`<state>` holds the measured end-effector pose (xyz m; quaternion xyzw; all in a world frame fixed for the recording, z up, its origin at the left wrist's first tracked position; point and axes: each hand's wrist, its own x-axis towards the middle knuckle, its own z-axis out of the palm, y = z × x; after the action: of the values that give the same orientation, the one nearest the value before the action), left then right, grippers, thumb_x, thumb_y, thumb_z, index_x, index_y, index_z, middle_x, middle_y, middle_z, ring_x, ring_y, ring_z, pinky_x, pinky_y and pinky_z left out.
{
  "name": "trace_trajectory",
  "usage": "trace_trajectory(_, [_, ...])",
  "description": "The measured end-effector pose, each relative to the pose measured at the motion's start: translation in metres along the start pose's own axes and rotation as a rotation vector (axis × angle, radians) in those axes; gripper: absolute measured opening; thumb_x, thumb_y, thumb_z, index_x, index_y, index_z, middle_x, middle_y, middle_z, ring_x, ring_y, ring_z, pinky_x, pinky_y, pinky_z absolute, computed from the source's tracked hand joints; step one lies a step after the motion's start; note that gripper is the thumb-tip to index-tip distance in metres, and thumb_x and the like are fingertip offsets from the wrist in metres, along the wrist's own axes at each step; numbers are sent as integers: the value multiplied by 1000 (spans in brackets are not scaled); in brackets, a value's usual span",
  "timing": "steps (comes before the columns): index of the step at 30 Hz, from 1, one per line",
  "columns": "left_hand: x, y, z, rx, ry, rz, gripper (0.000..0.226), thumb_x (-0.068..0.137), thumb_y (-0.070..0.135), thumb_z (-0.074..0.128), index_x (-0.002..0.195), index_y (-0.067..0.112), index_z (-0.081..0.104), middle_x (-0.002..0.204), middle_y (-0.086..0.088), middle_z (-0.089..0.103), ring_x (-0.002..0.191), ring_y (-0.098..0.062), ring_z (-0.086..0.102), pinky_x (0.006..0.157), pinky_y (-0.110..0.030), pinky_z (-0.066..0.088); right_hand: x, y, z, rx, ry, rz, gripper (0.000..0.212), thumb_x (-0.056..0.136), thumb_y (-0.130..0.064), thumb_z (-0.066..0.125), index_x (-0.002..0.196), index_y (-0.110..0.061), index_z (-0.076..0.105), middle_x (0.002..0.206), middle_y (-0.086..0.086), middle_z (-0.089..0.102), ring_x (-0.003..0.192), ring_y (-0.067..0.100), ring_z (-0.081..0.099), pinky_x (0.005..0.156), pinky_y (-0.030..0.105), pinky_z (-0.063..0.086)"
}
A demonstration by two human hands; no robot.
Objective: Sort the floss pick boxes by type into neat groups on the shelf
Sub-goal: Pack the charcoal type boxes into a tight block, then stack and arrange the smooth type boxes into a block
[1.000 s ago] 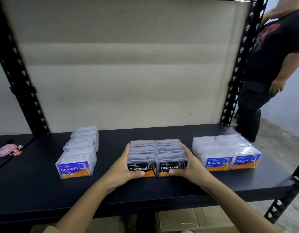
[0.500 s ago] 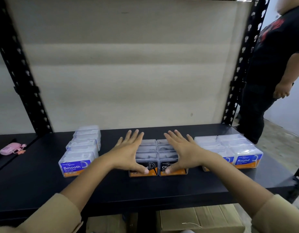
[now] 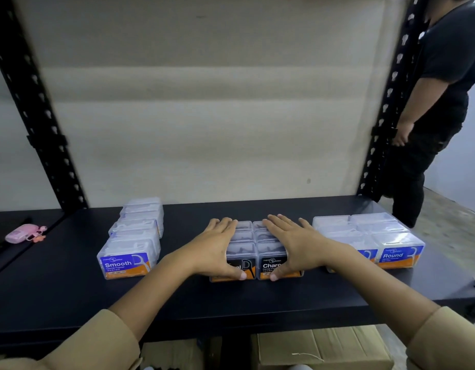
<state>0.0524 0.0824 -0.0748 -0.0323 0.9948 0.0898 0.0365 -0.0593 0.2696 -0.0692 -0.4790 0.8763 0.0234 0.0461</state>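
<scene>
Sorting appears near complete: Smooth boxes (image 3: 132,237) left, Round boxes (image 3: 370,240) right, and the Charcoal boxes (image 3: 253,249) centred on the shelf (image 3: 70,289) under left hand (image 3: 215,249) and right hand (image 3: 292,245), both spread flat, only squaring up evidently remaining

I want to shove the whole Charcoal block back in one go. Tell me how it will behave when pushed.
The Charcoal block is separate clear hard-plastic boxes in two columns, so it may split along the middle seam unless both hands squeeze inward. The shelf looks smooth, so the boxes should slide readily. They sit low and flat, so tipping seems unlikely.
</scene>
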Motion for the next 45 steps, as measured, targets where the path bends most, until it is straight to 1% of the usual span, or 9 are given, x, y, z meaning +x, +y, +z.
trace_trajectory(10, [1, -1, 1, 59, 6, -12, 118, 69, 67, 63, 149, 16, -7, 159, 1, -6, 147, -22, -6, 120, -40, 10, 0, -1, 0, 8, -2, 2, 116, 68, -66, 64, 149, -22, -7, 159, -2, -9, 146, 17, -10, 117, 46, -3])
trace_trajectory(22, [-5, 3, -5, 140, -20, -43, 116, 70, 72, 58, 149, 20, -9, 159, 2, -9, 147, -21, -9, 118, -52, 1, -2, -3, -3, 11, -21, 11, 115, 69, -65, 64, 148, -23, -8, 159, -3, -10, 146, 16, -11, 116, 48, -5])
trace_trajectory(28, [-13, 2, -16, 3, 0, -8, 117, 68, 67, 64, 148, 29, -14, 157, 9, -16, 145, -18, -17, 117, -55, -6, -8, -3, -10, 91, 1, -7, 117, 68, -63, 67, 148, -24, -8, 158, -3, -11, 145, 13, -14, 115, 50, -8])
trace_trajectory(31, [-23, -10, -26, -115, 8, 19, 118, 61, 75, 62, 148, 33, -5, 158, 12, -8, 146, -13, -11, 119, -50, -2, -13, -2, -18, 148, 47, -8, 110, 71, -61, 66, 149, -24, -3, 159, -5, -8, 145, 12, -12, 116, 48, -7])
trace_trajectory(34, [-38, -30, -38, -343, 145, 12, 110, 52, 84, 54, 146, 41, 17, 154, 17, 21, 143, -5, 16, 118, -32, 17, -15, -9, -26, 226, 163, -17, 92, 79, -55, 61, 149, -26, 9, 159, -4, 4, 146, 12, 1, 118, 45, 1])
trace_trajectory(36, [-51, -48, -45, -400, 266, -6, 91, 60, 78, 56, 140, 41, 34, 143, 23, 38, 134, 3, 33, 113, -24, 26, -14, -20, -32, 268, 245, -55, 78, 84, -50, 59, 147, -27, 19, 157, -3, 15, 145, 13, 13, 119, 40, 9])
trace_trajectory(39, [-72, -80, -53, -455, 382, -31, 39, 80, 41, 67, 116, 47, 54, 111, 43, 52, 108, 22, 47, 102, -15, 35, -5, -46, -38, 362, 359, -136, 59, 88, -39, 59, 141, -24, 37, 149, -2, 36, 138, 13, 30, 113, 27, 23])
trace_trajectory(41, [-87, -107, -53, -514, 451, -75, 32, 81, 26, 70, 99, 50, 59, 95, 49, 56, 99, 23, 53, 94, -12, 39, 5, -68, -39, 421, 416, -173, 48, 89, -33, 58, 134, -23, 47, 141, -3, 48, 131, 12, 41, 105, 20, 29])
trace_trajectory(45, [-107, -151, -44, -736, 590, -159, 29, 81, 8, 69, 97, 33, 66, 106, 14, 69, 99, -5, 64, 84, -13, 50, 33, -117, -33, 564, 427, -211, 37, 90, -23, 57, 127, -18, 55, 126, 0, 58, 116, 12, 53, 93, 13, 35])
